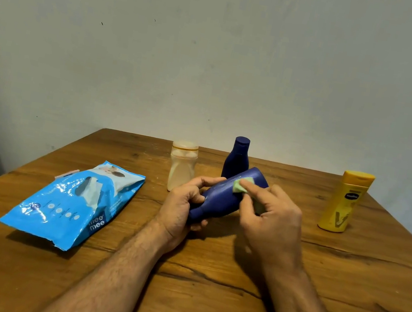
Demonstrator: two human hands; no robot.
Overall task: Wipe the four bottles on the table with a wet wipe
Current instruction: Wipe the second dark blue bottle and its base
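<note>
Head view: left hand (182, 207) gripping tilted blue bottle (225, 196), base up-right; right hand (272, 217) pinching wipe (242, 184).

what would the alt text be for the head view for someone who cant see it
A person's left hand holds a dark blue bottle tilted above a wooden table while the right hand rubs it with a green wet wipe. Behind stand a cream bottle, a second blue bottle and a yellow bottle; a blue wipes pack lies left.
</note>
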